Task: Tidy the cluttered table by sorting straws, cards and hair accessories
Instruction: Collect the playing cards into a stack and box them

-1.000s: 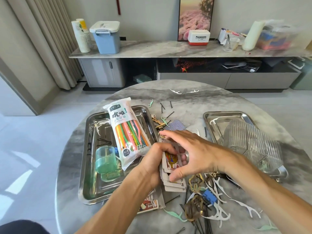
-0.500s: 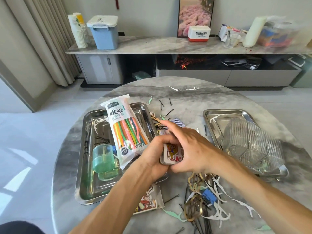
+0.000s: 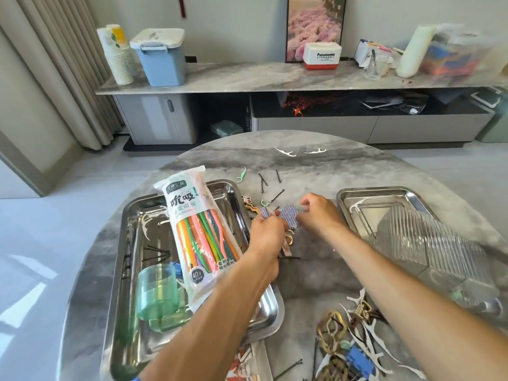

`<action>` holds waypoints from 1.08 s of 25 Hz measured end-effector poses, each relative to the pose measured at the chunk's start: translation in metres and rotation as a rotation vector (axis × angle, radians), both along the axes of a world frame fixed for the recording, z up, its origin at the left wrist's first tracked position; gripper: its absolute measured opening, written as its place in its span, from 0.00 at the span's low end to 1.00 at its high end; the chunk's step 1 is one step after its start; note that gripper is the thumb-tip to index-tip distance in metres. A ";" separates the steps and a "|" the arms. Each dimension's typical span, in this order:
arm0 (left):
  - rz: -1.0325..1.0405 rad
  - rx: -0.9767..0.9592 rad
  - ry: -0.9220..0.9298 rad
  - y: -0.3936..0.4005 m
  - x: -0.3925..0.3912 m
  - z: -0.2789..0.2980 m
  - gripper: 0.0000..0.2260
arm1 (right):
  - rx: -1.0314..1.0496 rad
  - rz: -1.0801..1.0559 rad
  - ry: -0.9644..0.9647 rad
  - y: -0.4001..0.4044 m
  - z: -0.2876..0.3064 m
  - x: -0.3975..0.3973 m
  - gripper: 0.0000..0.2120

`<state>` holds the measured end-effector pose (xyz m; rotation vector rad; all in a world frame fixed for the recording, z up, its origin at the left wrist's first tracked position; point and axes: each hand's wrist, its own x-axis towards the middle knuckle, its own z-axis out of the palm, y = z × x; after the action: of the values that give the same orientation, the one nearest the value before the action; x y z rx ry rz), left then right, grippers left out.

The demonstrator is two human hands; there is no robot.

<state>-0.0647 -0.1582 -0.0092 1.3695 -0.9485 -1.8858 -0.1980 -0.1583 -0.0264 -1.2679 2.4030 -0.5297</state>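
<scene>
Cards (image 3: 289,219) at frame centre: our left hand (image 3: 268,232) pinches several, right hand (image 3: 319,215) curls emptily; hairpins (image 3: 334,329) lower right remain unsorted.

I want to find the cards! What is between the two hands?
In the head view, a blue-backed card lies on the table between the left hand and the right hand. Whether the fingers touch it is unclear.

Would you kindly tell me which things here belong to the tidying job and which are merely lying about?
Part of the job:
straw pack
playing cards, between the left hand and right hand
hair pins
gold hair clip
left tray

Lying about:
blue bin
paper cups
Panasonic box
</scene>
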 end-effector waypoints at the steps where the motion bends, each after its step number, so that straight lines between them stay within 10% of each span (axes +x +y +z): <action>1: -0.004 -0.011 -0.023 -0.006 -0.008 -0.002 0.11 | -0.002 -0.027 0.017 -0.006 -0.003 0.001 0.07; 11: -0.001 0.093 -0.057 -0.031 -0.016 -0.010 0.18 | -0.044 -0.354 -0.417 -0.022 -0.008 0.002 0.12; 16: -0.008 0.087 -0.052 -0.029 -0.018 -0.007 0.18 | -0.037 -0.311 -0.082 -0.012 -0.001 0.005 0.12; 27: -0.028 0.100 -0.056 -0.030 -0.009 -0.003 0.19 | -0.095 -0.454 -0.449 -0.007 -0.006 -0.001 0.11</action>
<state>-0.0734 -0.1882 -0.0122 1.4811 -0.9157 -1.9477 -0.1991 -0.1650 -0.0329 -0.5402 2.2802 -0.9525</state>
